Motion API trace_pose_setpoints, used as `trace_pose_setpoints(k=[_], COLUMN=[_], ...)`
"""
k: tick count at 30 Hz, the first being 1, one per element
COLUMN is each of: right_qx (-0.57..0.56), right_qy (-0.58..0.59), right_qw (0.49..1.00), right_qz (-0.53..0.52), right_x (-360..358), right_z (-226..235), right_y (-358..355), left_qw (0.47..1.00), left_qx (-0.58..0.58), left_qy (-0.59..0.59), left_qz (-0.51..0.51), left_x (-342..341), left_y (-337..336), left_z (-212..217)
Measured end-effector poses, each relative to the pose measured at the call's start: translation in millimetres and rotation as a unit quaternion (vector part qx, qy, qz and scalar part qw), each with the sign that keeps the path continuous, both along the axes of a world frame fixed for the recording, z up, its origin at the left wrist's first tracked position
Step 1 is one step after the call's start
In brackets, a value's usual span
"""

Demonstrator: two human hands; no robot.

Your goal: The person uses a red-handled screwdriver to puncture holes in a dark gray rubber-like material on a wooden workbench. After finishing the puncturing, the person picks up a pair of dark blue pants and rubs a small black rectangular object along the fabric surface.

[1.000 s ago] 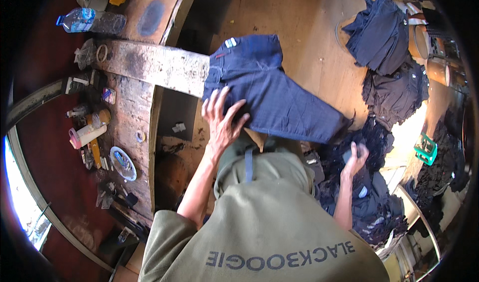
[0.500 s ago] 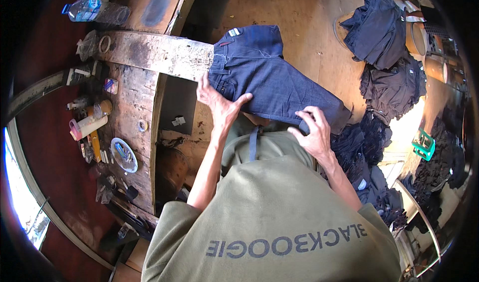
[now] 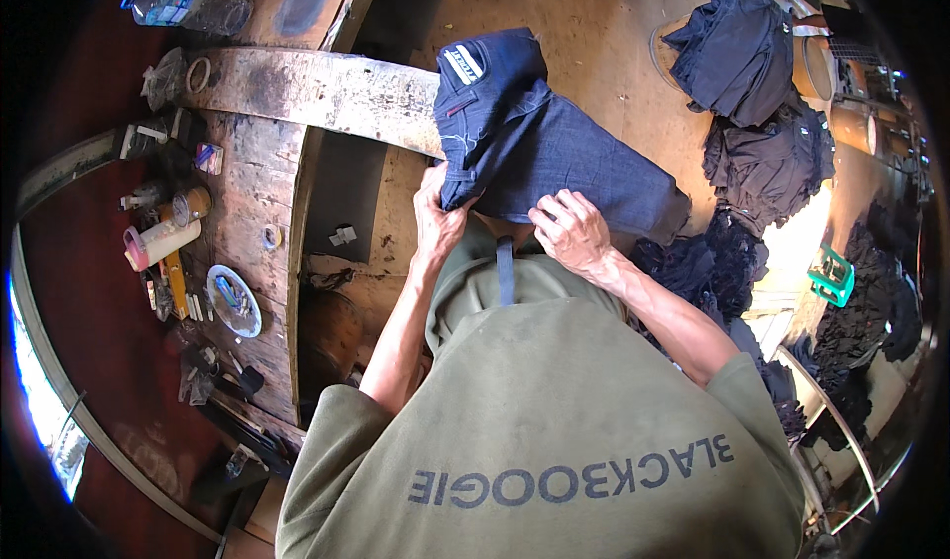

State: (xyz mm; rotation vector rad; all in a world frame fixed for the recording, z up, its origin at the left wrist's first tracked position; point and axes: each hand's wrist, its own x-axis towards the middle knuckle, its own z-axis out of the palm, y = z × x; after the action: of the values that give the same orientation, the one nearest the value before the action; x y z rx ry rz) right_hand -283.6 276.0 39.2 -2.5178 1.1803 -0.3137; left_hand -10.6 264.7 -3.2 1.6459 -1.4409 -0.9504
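Observation:
A pair of dark blue jeans (image 3: 574, 158) lies over the end of a worn wooden plank (image 3: 327, 92) and stretches to the right in front of me. A pale label shows on its waistband at the far end. My left hand (image 3: 437, 213) is closed on the near corner of the waistband, thumb and fingers pinching the cloth. My right hand (image 3: 572, 228) rests at the near edge of the leg, its fingers curled in on the denim; the fingertips are partly hidden.
On the wooden bench at left are a plate (image 3: 235, 302) of small items, a tape roll (image 3: 271, 236) and a pinkish-white bottle (image 3: 161, 242). A plastic water bottle (image 3: 186, 7) lies at far left. Dark garment piles (image 3: 737, 54) and a green stool (image 3: 831, 276) are at right.
My left hand has closed on the waistband corner, and the waist end has tilted so its label shows more. My right hand has moved left along the near edge, its fingers curling in.

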Motion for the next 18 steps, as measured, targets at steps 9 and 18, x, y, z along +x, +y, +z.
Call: trace_pose_setpoints(k=[9, 18], right_qx=[0.134, 0.457], right_qy=[-0.148, -0.535], right_qw=[0.961, 0.345], right_qz=[-0.191, -0.621], right_x=[-34.2, -182.5], right_z=[12.5, -40.1], right_y=[22.7, 63.0], left_qw=[0.979, 0.965], left_qx=[0.074, -0.082], left_qy=[0.076, -0.102], left_qz=[0.172, 0.228], left_x=[-2.3, -21.2], left_y=[-8.3, -21.4], left_z=[-35.9, -25.1])
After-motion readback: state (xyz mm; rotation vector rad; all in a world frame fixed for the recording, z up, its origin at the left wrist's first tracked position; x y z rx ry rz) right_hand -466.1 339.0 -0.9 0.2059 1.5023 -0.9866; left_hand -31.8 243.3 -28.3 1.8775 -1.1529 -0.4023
